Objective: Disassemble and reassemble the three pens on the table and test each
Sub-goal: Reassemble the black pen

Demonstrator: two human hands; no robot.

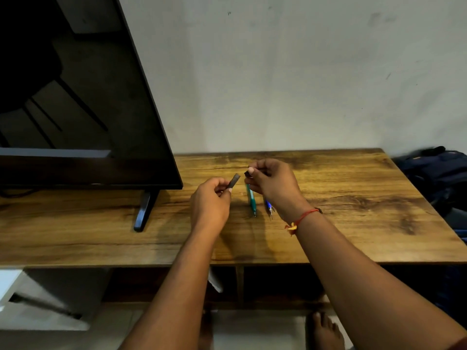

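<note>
- Head view, the only angle there is: by my read this is early days. One dark pen is in two pieces up in the air, and the other two pens lie on the table [353, 198] in one piece as far as I can see.
- Left hand [209, 203] has its fingers curled round the dark barrel [234, 181], gripping the lower end so the open end sticks up and to the right.
- Right hand [274, 184] is pinching a small dark piece [247, 174] between thumb and fingertips. Could be the cap or the tip section, it's too small to tell.
- The two parts point at each other with a small gap between them, not touching. Can't say from this whether they're coming apart or going back together.
- The green pen [251, 200] lies flat on the wood, just under the right hand, tip towards the person. The blue pen [269, 206] lies just beside it on the right, partly hidden by the right wrist.
- What's left, I'd guess: finish the dark one, test it, then do green and blue. No paper in sight for the scribble test.
- Other stuff: a TV [88, 97] on its stand on the left of the table, and a dark bag [439, 173] off the right edge.
</note>
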